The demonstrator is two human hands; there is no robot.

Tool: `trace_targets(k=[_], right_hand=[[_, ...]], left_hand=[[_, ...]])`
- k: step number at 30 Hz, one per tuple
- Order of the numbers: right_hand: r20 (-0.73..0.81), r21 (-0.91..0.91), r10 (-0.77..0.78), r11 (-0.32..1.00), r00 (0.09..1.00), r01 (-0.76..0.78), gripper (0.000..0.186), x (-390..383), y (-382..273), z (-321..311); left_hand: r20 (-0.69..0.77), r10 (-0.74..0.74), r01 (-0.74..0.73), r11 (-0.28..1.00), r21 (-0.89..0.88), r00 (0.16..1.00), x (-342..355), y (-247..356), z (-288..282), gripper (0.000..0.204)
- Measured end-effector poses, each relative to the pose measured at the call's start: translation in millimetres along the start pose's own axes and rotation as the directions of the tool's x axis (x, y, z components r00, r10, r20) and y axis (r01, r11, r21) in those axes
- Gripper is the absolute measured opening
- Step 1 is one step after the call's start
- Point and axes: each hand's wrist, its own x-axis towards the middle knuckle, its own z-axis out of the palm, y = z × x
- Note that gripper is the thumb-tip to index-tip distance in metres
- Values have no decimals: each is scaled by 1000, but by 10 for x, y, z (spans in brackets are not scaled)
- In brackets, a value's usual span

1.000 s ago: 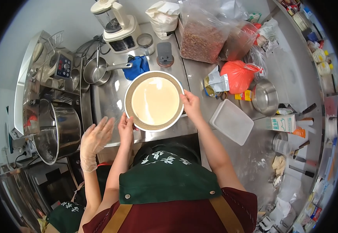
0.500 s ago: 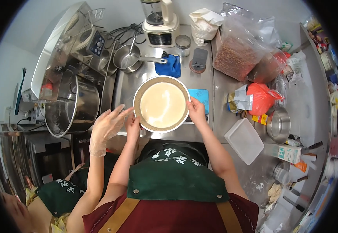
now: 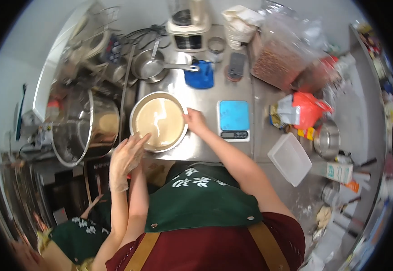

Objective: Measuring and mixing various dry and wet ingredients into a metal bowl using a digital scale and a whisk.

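Note:
A round metal pan (image 3: 132, 119) holds smooth, pale cream liquid (image 3: 162, 115). My right hand (image 3: 195, 122) grips the right side of its rim, fingers closed on the edge. At the pan's lower left, a co-worker's hand in a clear glove (image 3: 128, 158) covers most of my left hand, leaving its fingers hidden; my left forearm (image 3: 138, 194) runs up beneath it. To the right of the pan lies a digital kitchen scale (image 3: 234, 115) with a blue top. Whether the pan rests on the steel counter (image 3: 205, 149) cannot be told.
A large steel pot (image 3: 85, 131) stands at the left. Behind are a saucepan (image 3: 150, 65), a blue cloth (image 3: 199, 77) and a blender (image 3: 188, 38). Rightward sit a bag of brown granules (image 3: 275, 65), a red plastic bag (image 3: 309, 110), a steel bowl (image 3: 327, 139) and a translucent plastic tub (image 3: 290, 159).
The pan has moved left in my hands, off the scale area, uncovering the scale. The gloved hand now overlaps the pan's lower left and hides my left hand.

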Motion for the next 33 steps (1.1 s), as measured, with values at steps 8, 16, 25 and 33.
trace_targets(k=[8,16,25,33], right_hand=[[-31,-110,-102,989,994,98,24,-103,-223,-231],[-863,-273,-36,872,504,-405,7,-1585,369,-2024],[-908,-222,270,342,322,-913,24,-3327,1443,-3289],[-623,-21,279,928,731,-372,17,-2707,545,-2738]], left_hand=[[111,27,-112,34,993,993,108,-136,176,33],[58,346,-143,226,963,936,172,-679,87,26],[486,-51,-294,-849,439,873,1449,-1357,-840,15],[463,-10,-375,-603,704,886,1726,-2067,-511,26]])
